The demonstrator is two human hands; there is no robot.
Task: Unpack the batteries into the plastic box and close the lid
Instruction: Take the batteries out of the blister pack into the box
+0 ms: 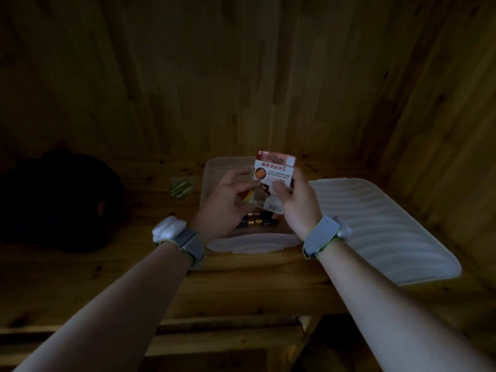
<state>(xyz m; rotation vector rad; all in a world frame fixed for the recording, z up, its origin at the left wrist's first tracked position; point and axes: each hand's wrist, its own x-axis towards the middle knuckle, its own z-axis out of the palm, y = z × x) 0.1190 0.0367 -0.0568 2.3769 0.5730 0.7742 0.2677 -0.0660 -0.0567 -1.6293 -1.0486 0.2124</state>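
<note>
A clear plastic box (252, 241) stands open on the wooden table, with several black-and-gold batteries (257, 222) lying in it. Above the box, my right hand (296, 202) grips a battery blister pack (273, 171) with a white and red card, held upright. My left hand (228, 200) pinches the pack's lower left part, at a dark battery. The ribbed white lid (381, 226) lies flat on the table to the right of the box.
A small bag of green batteries (181, 187) lies on the table left of the box. A dark bulky object (59, 197) sits at the far left. Wooden walls close in behind and on the right. The table's front edge runs below my forearms.
</note>
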